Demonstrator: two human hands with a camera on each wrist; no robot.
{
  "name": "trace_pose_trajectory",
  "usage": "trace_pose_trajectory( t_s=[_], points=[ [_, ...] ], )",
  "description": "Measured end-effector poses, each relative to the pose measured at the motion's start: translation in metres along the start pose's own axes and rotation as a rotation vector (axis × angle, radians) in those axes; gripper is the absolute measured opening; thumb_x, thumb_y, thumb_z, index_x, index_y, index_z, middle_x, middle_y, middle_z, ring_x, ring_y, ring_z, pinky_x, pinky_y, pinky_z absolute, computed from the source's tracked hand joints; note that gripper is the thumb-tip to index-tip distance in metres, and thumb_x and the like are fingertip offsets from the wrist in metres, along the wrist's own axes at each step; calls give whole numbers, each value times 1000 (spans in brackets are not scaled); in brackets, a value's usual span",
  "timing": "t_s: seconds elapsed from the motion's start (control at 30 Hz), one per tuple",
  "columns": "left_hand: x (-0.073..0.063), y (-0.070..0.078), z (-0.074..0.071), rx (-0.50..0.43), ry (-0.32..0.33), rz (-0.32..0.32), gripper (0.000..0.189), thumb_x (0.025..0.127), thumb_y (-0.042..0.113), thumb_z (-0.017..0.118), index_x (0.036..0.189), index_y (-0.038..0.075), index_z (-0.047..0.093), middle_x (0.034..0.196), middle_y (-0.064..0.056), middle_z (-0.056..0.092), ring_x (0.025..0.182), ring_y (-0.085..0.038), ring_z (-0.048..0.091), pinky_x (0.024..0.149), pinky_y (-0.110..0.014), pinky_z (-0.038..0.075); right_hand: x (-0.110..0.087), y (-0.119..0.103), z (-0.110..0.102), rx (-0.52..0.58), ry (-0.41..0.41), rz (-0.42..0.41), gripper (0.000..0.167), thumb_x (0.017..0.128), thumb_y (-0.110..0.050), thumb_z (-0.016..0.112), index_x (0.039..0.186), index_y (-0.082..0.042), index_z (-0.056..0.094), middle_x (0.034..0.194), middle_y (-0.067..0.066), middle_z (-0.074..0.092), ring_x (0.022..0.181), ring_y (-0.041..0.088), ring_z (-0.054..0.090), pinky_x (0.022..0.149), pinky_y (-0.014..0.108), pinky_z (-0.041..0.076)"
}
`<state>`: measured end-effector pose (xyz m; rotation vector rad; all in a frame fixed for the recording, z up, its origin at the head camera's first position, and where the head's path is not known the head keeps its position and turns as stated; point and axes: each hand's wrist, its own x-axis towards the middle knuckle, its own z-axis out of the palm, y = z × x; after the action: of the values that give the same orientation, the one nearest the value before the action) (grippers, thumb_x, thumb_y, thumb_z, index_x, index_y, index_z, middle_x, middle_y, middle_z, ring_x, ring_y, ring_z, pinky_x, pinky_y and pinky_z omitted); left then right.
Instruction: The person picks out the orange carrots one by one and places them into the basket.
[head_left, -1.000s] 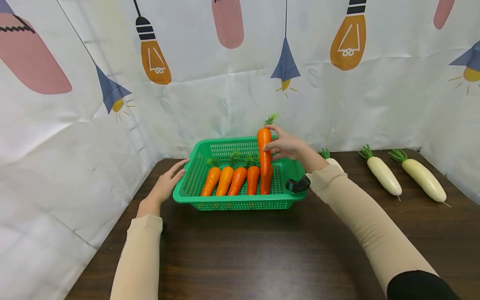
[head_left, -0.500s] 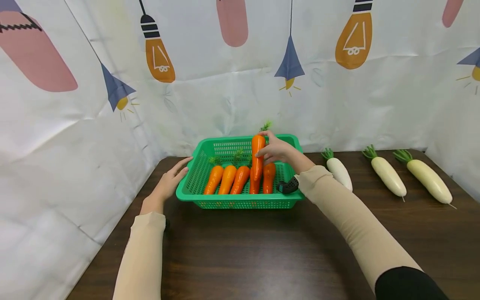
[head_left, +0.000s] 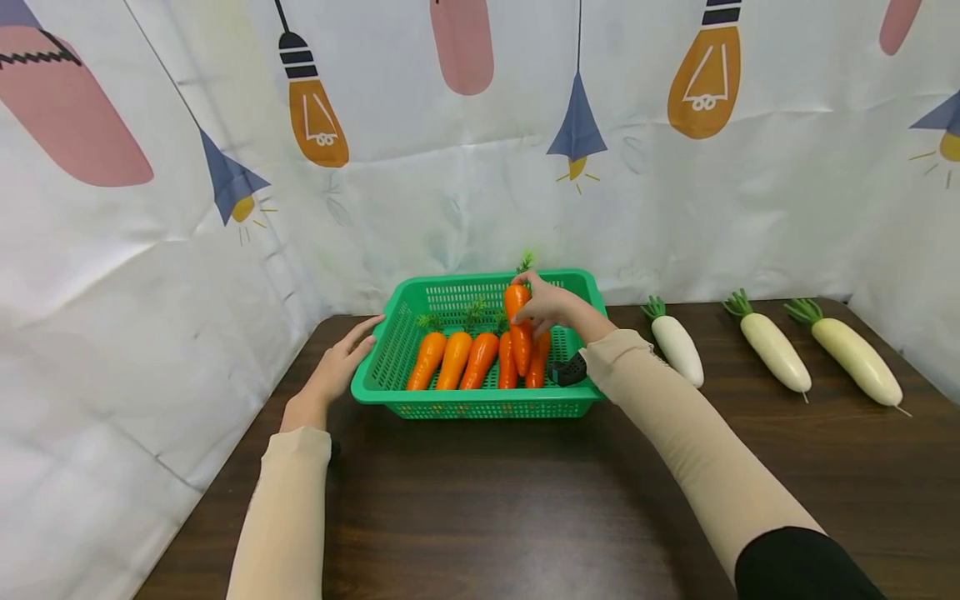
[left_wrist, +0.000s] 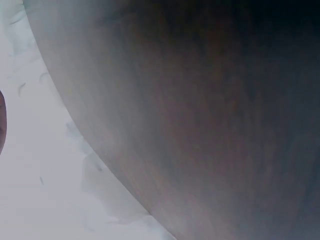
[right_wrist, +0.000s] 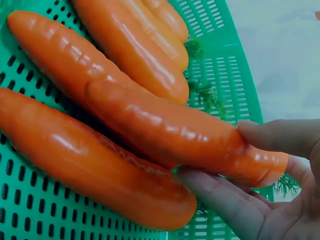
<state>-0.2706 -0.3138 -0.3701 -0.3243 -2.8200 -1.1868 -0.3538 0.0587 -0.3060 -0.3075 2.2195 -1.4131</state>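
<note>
A green perforated basket [head_left: 480,395] stands on the dark table with several orange carrots [head_left: 453,360] lying side by side in it. Over the right part of this row, my right hand [head_left: 558,307] holds one more carrot [head_left: 517,312] near its leafy top. In the right wrist view my thumb and fingers [right_wrist: 225,200] pinch that carrot [right_wrist: 170,132] at its thick end. Its tip overlaps the carrots [right_wrist: 75,65] beneath it. My left hand [head_left: 336,367] rests at the basket's left rim, fingers fairly straight. The left wrist view shows mostly table.
Three white radishes with green tops lie to the right of the basket: a near radish [head_left: 678,350], a middle radish [head_left: 776,352] and a far-right radish [head_left: 858,360]. Behind the table [head_left: 480,500] hangs a white patterned curtain [head_left: 480,200].
My right hand has moved left and down with the carrot, lowering it toward the row in the basket. My left hand has stayed at the rim.
</note>
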Motion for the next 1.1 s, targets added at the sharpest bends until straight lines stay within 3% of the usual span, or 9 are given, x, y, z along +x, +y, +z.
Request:
trace_pose_trajectory(
  t_s=[0.23, 0.37, 0.47, 0.57, 0.73, 0.83, 0.93, 1.0, 1.1],
  points=[
    [2, 0, 0, -1, 5, 3, 56, 112, 45, 38, 164, 26, 30, 74, -10, 62, 56, -24, 60, 65, -41, 49, 0, 2, -1, -45, 22, 7, 61, 103, 2, 57, 153, -11, 24, 141, 31, 44, 109, 47, 66, 85, 48, 58],
    [1, 0, 1, 7, 2, -3, 56, 112, 46, 37, 164, 26, 30, 72, -10, 61, 56, -24, 59, 66, -41, 49, 2, 4, -2, -107, 37, 14, 58, 102, 0, 61, 151, -9, 31, 135, 26, 49, 88, 36, 68, 85, 44, 57],
    [1, 0, 1, 15, 6, -5, 56, 112, 46, 37, 164, 26, 30, 80, -11, 63, 58, -24, 60, 67, -41, 49, 4, 8, -3, -166, 48, 7, 55, 101, -2, 64, 148, -8, 37, 124, 22, 52, 66, 21, 52, 78, 38, 53],
    [0, -1, 1, 15, 9, -4, 56, 112, 46, 37, 164, 26, 30, 84, -13, 64, 59, -24, 61, 68, -41, 49, 6, 11, -5, -205, 58, -15, 53, 100, -3, 66, 146, -5, 40, 121, 20, 52, 62, 16, 39, 70, 35, 43],
    [0, -2, 0, 28, 4, 0, 56, 112, 46, 37, 164, 26, 30, 88, -16, 65, 62, -23, 62, 70, -42, 49, 7, 13, -7, -330, 84, -6, 55, 100, -9, 69, 149, -7, 45, 139, 21, 48, 58, 13, 27, 61, 30, 34],
    [0, -2, 0, 34, 8, 6, 56, 112, 45, 37, 164, 25, 30, 92, -17, 66, 64, -23, 62, 71, -42, 49, 6, 13, -6, -436, 87, -7, 55, 99, -12, 70, 149, -7, 47, 148, 21, 46, 69, 17, 40, 69, 33, 41],
    [1, -2, 0, 19, 10, 10, 56, 112, 44, 38, 163, 24, 31, 85, -16, 66, 62, -24, 62, 68, -42, 49, 5, 13, -5, -517, 84, -9, 53, 99, -15, 71, 147, -5, 50, 149, 21, 46, 99, 28, 55, 88, 42, 48],
    [1, -2, 0, 10, 8, 10, 56, 112, 44, 38, 163, 24, 31, 79, -15, 65, 60, -25, 61, 66, -42, 49, 5, 13, -5, -564, 81, -5, 52, 99, -16, 70, 146, -3, 51, 150, 21, 46, 120, 34, 54, 98, 47, 47],
    [1, -2, 0, 12, 7, 11, 56, 112, 43, 38, 163, 24, 31, 85, -15, 66, 62, -24, 62, 67, -41, 50, 6, 15, -6, -599, 60, 20, 50, 101, -17, 68, 146, -4, 53, 151, 22, 46, 127, 38, 52, 103, 49, 45]
  ],
)
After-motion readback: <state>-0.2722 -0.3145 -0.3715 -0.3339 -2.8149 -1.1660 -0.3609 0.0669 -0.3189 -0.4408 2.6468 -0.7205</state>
